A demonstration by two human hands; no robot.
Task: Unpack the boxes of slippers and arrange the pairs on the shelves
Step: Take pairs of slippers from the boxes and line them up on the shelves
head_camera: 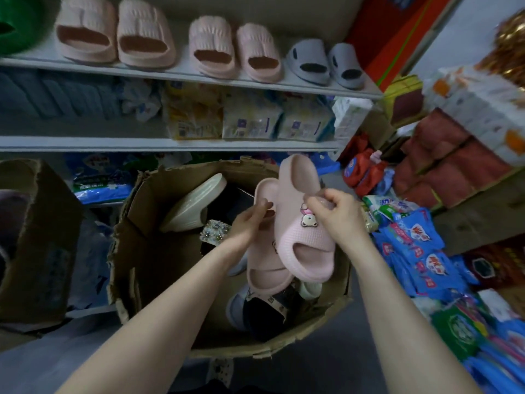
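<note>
Over an open cardboard box [136, 251] I hold a pair of pale pink slippers with bear charms. My right hand [335, 214] pinches the strap area of the upper slipper [301, 231] near its charm. My left hand [250, 223] grips the edge of the lower slipper [264, 271] from the left. Inside the box lie a cream slipper [193, 206], a jewelled one [216, 234], and dark and grey ones further down. On the top shelf [181, 71] stand two pink pairs [113, 35] [233, 49] and a grey pair [326, 64].
Another cardboard box [31, 237] stands at the left. The middle shelf [142, 143] holds packaged goods. Blue packets [420, 251] and red detergent bottles [360, 169] crowd the floor at the right, beside stacked red cartons [446, 155].
</note>
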